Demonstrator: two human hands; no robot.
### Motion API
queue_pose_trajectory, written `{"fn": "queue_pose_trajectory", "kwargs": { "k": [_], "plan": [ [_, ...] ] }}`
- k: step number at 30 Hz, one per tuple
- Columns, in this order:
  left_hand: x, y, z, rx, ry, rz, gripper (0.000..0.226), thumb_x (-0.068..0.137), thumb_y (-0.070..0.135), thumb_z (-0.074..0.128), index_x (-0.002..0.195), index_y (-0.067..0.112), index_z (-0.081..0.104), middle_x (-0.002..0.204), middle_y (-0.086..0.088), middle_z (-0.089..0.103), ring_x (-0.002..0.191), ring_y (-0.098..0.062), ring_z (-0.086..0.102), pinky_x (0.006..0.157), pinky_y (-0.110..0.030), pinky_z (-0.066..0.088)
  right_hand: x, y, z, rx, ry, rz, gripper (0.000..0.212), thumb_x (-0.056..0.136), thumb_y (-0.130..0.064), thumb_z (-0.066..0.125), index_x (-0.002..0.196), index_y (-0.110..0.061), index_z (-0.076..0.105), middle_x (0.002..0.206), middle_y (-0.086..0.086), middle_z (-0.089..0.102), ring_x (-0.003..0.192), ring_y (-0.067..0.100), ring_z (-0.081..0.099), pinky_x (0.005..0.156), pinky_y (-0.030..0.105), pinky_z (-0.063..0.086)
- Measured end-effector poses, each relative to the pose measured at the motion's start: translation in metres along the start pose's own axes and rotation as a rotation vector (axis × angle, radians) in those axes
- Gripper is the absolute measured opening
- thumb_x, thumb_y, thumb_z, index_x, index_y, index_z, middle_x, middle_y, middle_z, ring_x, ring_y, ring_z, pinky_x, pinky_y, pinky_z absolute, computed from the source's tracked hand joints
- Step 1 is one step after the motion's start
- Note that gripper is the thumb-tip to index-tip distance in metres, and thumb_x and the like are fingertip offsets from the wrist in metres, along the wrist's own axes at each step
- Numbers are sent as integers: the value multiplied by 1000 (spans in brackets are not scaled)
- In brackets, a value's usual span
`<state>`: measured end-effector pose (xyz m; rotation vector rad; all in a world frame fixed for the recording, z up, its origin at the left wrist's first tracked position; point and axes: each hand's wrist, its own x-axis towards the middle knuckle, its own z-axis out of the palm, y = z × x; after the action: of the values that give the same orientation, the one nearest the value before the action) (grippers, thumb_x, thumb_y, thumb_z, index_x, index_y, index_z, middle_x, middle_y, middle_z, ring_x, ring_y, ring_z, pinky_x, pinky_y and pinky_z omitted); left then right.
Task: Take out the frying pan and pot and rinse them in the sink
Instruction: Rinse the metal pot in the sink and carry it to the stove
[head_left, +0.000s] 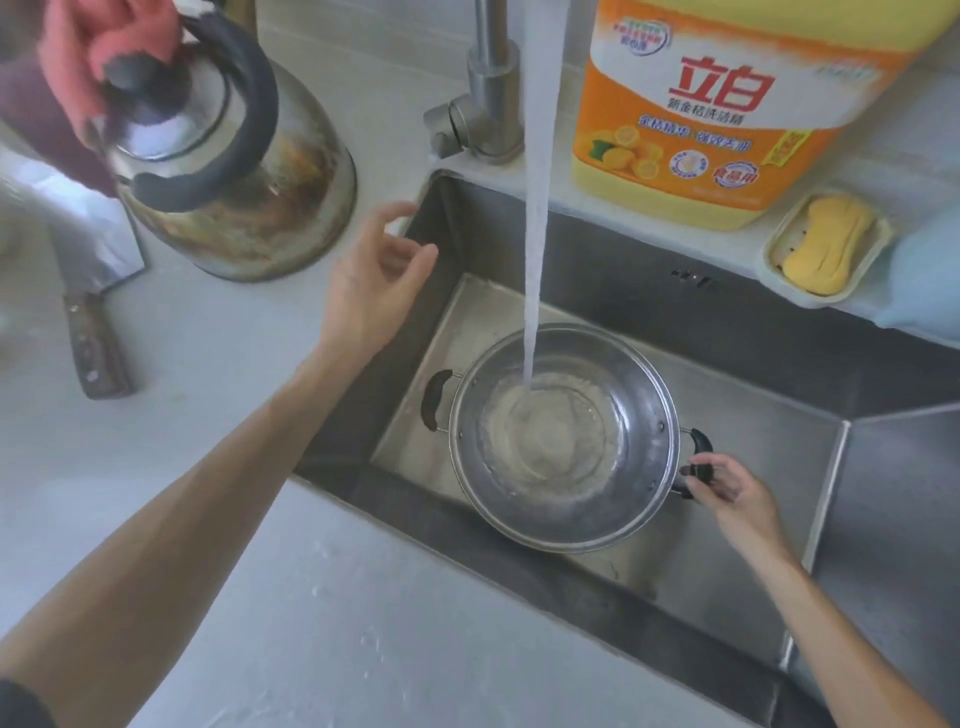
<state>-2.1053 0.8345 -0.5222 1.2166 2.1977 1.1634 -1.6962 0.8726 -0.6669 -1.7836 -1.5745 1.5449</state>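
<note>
Steel dominates the upper left of the frame: a stained kettle (234, 156) stands on the pale counter (208, 364), and another person's hand (88, 52) holds its black lid knob. Below it, at the left edge, a cleaver (93, 312) lies flat on the counter. Toward the centre, the left hand (376, 275) hovers over the sink's left rim, fingers loosely spread and holding nothing. The tap (483, 104) stands at top centre, and its water stream (535, 208) falls straight into the pot (563, 441), which sits on the floor of the sink (779, 415) in the middle of the frame, with water pooling inside. At the pot's right side, the right hand (737, 499) pinches the black side handle. In the upper right, a yellow detergent jug (727, 104) stands on the ledge behind the sink, beside a soap dish (826, 249) holding a yellow bar.
</note>
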Motion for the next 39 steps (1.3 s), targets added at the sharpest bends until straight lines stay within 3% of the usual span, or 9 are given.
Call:
{"fn": "queue_pose_trajectory", "kwargs": {
  "k": [4,8,15,20,25,27,30,36,39],
  "plan": [
    [35,34,5,-1,26,14,49,91,32,58,136,20,44,95,12,61,81,0,58,68,-2,44,0,3,3,8,4,-10,37,83,5,65,80,-32,65,80,-15,72,72,-10,63,71,1,45],
    [50,37,20,21,41,40,44,94,26,54,135,12,48,110,-5,66,95,-11,61,85,-19,48,2,5,2,11,8,-26,42,84,2,65,80,-40,66,80,-14,72,73,-3,63,72,6,46],
    [60,39,31,367,-9,196,48,91,37,48,128,6,53,101,0,58,73,-6,50,64,-5,36,5,3,6,-46,25,-50,28,85,-7,66,78,-34,62,92,-5,68,83,12,61,82,13,43],
    [16,24,2,340,-227,150,56,84,45,49,137,44,33,101,13,64,86,-10,63,82,-28,49,10,-6,-2,-195,0,-67,34,82,-7,68,75,-39,59,95,-7,65,84,9,61,70,1,41],
    [-45,-44,9,688,-885,-271,32,88,40,56,120,35,55,111,-3,64,104,-24,59,94,-35,44,24,-11,-12,-305,-160,-66,47,80,-4,69,89,-49,58,108,0,65,88,17,62,88,34,49],
    [-50,-58,19,578,-972,-378,32,91,31,57,122,24,56,110,-11,63,98,-23,56,87,-25,41,29,-12,-14,-297,-208,-49,50,79,-2,69,92,-50,59,108,4,68,86,19,64,92,41,51],
    [-49,-64,31,387,-1006,-330,25,92,13,56,117,13,57,93,-15,63,81,-18,60,66,-2,41,37,-8,-18,-296,-256,-60,53,78,-2,71,89,-52,60,106,6,69,88,25,67,91,43,52],
    [-44,-61,33,513,-892,-141,32,86,12,62,113,29,63,86,24,63,82,-9,59,76,-22,39,33,-6,-27,-299,-267,-122,44,73,0,75,77,-41,59,92,12,67,75,20,58,82,36,46],
    [-58,-50,22,466,-742,-72,29,83,15,66,109,29,65,82,9,70,78,-17,60,80,-32,47,9,-21,-38,-309,-169,-240,41,73,-1,76,75,-37,58,82,-1,65,71,5,60,76,13,46]
  ]
}}
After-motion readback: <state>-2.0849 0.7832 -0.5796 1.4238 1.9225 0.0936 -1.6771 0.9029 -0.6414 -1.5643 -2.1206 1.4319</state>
